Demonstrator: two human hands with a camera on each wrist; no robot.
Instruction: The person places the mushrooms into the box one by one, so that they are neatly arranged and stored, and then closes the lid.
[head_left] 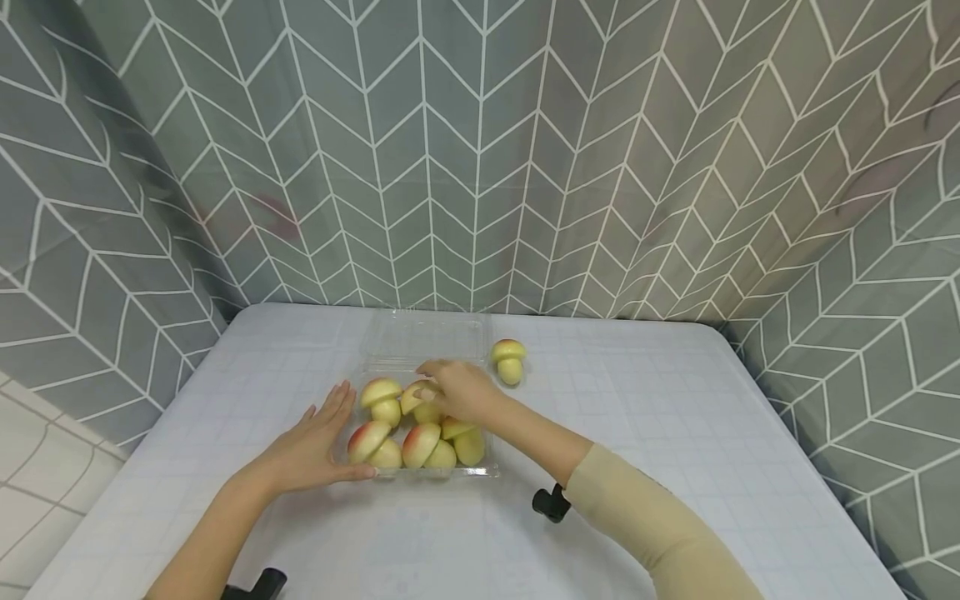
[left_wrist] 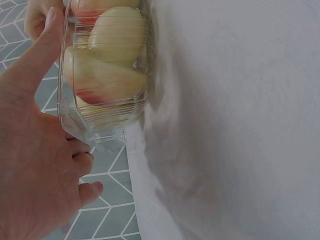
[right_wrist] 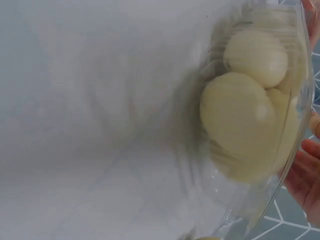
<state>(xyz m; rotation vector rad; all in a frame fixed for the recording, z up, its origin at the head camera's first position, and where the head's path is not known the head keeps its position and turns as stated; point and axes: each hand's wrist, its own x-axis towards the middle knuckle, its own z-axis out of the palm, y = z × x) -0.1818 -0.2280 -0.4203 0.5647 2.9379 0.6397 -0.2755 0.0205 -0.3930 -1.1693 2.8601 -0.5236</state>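
A clear plastic clamshell box holds several pale yellow mushroom-shaped pieces with reddish blush on their caps. My left hand rests along the box's left side, fingers straight, thumb at the front rim. In the left wrist view that thumb lies along the rim. Reaching in from the right, my right hand curls its thumb and fingers about a mushroom-shaped piece in the back row, partly covering it. Fingers of the right hand show beyond the box wall in the right wrist view.
One more mushroom-shaped piece stands on the table just right of the box. The box's transparent lid lies folded back towards the far edge. A white cloth covers the table, and a patterned grey curtain hangs behind it.
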